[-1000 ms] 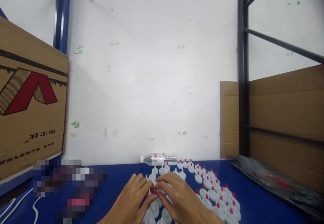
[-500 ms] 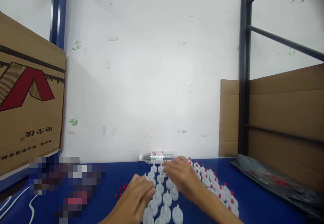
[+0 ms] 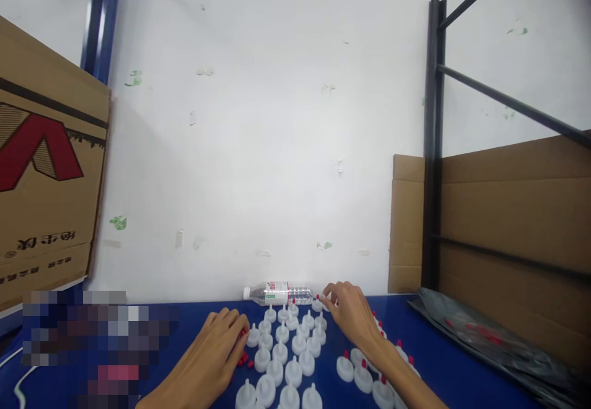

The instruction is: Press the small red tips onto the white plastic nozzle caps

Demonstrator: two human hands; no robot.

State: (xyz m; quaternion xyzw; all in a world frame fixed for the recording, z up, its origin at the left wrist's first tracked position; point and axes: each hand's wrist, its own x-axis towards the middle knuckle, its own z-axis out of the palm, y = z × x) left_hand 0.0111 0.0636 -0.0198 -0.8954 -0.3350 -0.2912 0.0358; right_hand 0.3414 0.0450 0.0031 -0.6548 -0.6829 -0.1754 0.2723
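Many white nozzle caps (image 3: 287, 356) stand in rows on the blue table (image 3: 443, 366); those at the right carry small red tips (image 3: 363, 377). My right hand (image 3: 347, 310) reaches to the far end of the rows, its fingertips pinched on a white cap with a red tip beside the lying water bottle (image 3: 276, 294). My left hand (image 3: 220, 341) rests curled on the table left of the caps, its fingertips on a few loose red tips (image 3: 244, 360).
A big cardboard box (image 3: 46, 169) stands at the left. Cardboard sheets (image 3: 508, 212) and a dark metal rack (image 3: 434, 150) rise at the right. A black plastic bag (image 3: 489, 341) lies on the table's right side. A blurred patch covers the near left.
My hands were together over the middle caps. The right hand has since gone forward to the far row, and the left has drawn back left to the loose red tips.
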